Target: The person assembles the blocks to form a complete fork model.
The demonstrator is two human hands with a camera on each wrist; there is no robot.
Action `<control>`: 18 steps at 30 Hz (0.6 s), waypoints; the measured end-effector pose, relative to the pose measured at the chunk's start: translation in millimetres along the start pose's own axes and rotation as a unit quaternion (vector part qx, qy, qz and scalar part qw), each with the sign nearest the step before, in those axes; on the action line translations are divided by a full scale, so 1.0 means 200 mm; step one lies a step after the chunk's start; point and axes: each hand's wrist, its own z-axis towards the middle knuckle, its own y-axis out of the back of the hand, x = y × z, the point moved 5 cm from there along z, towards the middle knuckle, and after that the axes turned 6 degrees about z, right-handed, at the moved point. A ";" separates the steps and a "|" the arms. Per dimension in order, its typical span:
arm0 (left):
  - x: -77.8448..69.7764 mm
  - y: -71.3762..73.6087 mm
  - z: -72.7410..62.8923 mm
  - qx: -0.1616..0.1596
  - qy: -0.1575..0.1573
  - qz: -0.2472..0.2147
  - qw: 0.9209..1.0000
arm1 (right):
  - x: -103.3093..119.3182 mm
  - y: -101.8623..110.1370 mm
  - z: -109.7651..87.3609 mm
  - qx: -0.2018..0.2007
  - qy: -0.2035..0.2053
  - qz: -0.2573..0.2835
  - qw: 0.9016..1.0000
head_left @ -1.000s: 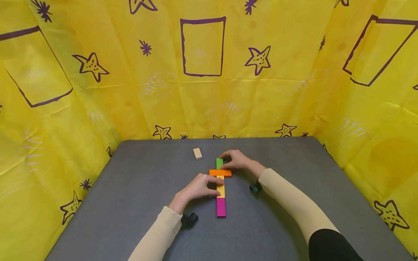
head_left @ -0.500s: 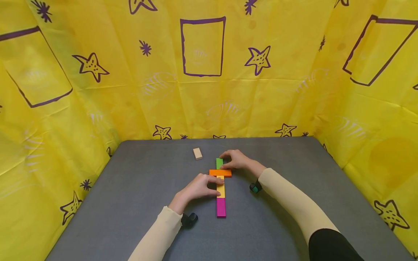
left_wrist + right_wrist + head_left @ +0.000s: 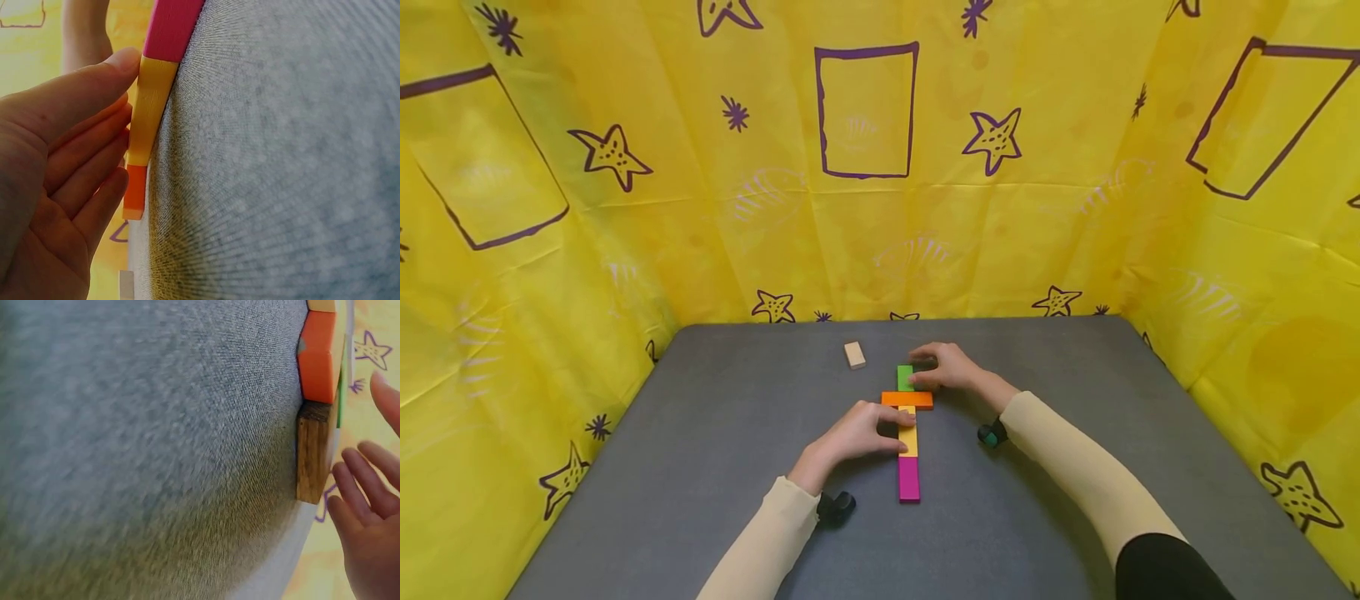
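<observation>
In the head view a row of flat blocks runs away from me: magenta [image 3: 908, 480], yellow [image 3: 908, 437], a crosswise orange block [image 3: 907, 400] and green [image 3: 905, 377]. My left hand [image 3: 859, 433] rests thumb and fingertips on the yellow block, fingers extended. In the left wrist view its thumb lies near the yellow-magenta joint. My right hand [image 3: 946, 367] is spread at the green block, its thumb near the block's right edge. The right wrist view shows these fingers apart from a brown wooden block side [image 3: 312, 453] beside the orange block; a thin green edge [image 3: 342, 394] shows behind.
A plain wooden block [image 3: 854, 355] lies apart, left of and beyond the row. The dark grey tabletop [image 3: 700, 467] meets yellow patterned cloth [image 3: 865, 242] at the back and sides.
My right hand's fingers have loosened and drawn slightly away from the green block. The left hand and the blocks keep their places.
</observation>
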 end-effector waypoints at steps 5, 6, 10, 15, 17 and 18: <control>0.00 0.00 0.00 0.001 0.000 -0.001 1.000 | 0.01 0.03 -0.05 -0.022 0.023 0.001 0.999; 0.00 0.00 0.00 0.002 0.000 -0.002 1.000 | 0.02 0.04 -0.06 -0.026 0.025 0.001 0.999; 0.00 0.01 0.00 0.002 -0.001 -0.002 1.000 | 0.02 0.04 -0.10 -0.035 0.019 -0.001 0.999; 0.01 0.00 0.00 0.004 0.001 0.004 1.000 | 0.02 0.04 -0.15 -0.037 0.018 -0.009 0.999; 0.01 0.00 0.00 0.004 0.000 0.007 1.000 | 0.03 0.03 -0.17 -0.038 0.021 -0.011 0.999; 0.00 0.00 0.00 0.003 -0.001 0.007 1.000 | 0.03 0.03 -0.18 -0.039 0.024 -0.013 0.999</control>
